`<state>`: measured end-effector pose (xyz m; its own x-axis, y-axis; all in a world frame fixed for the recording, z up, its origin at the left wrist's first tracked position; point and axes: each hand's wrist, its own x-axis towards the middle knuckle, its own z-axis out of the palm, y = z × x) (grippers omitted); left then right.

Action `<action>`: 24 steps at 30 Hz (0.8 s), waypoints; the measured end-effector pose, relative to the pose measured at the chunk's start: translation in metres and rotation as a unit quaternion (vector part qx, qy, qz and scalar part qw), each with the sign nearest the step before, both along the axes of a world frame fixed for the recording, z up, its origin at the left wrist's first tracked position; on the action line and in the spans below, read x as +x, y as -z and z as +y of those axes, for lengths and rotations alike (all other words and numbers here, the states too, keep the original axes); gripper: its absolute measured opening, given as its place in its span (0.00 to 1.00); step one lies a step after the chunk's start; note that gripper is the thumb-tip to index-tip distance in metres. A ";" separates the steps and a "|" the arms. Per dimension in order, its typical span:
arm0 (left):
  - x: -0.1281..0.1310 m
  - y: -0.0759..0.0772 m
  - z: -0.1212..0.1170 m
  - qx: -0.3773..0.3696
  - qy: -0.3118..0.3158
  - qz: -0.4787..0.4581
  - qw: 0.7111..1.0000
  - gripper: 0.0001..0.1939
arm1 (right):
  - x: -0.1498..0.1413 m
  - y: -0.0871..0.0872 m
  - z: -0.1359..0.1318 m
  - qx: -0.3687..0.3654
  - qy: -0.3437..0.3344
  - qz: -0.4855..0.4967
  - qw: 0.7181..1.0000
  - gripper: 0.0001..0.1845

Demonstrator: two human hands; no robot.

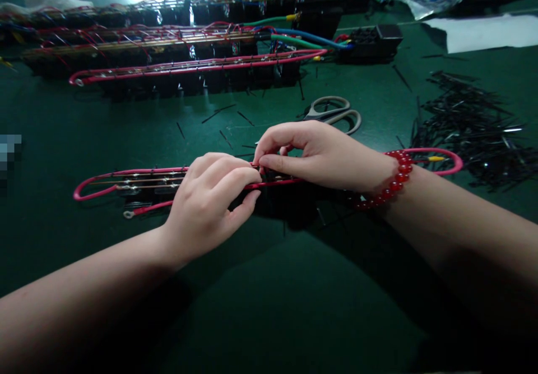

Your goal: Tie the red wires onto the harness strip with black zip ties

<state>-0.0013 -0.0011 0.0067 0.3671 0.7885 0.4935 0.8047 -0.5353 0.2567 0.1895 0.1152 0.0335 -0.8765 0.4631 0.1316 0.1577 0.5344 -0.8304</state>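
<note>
A long black strip assembly with a pink wire looped around it lies across the green table in front of me. My left hand is curled over its middle, fingers closed on the strip. My right hand, with a red bead bracelet at the wrist, pinches something small at the same spot; I cannot make out what. The pink wire's right end loops out past my right wrist.
Scissors lie just beyond my hands. A heap of black cable ties sits at the right. Several finished wired strips are lined up at the back, with a black block and white sheets beyond.
</note>
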 end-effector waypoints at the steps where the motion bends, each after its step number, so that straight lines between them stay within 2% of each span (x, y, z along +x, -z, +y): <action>1: -0.001 0.000 0.000 0.000 0.006 0.015 1.000 0.08 | 0.000 0.000 0.000 0.001 0.001 0.001 1.000 0.06; 8: -0.002 0.002 0.000 0.029 0.057 0.106 0.992 0.08 | 0.000 0.002 0.001 0.028 0.010 -0.002 1.000 0.05; 14: -0.002 0.003 -0.001 0.042 0.069 0.163 0.983 0.09 | 0.000 0.001 0.000 0.022 0.006 -0.008 1.000 0.05; 24: -0.002 0.003 0.000 0.076 0.060 0.178 0.979 0.08 | 0.000 0.002 0.001 0.035 -0.010 0.002 0.999 0.06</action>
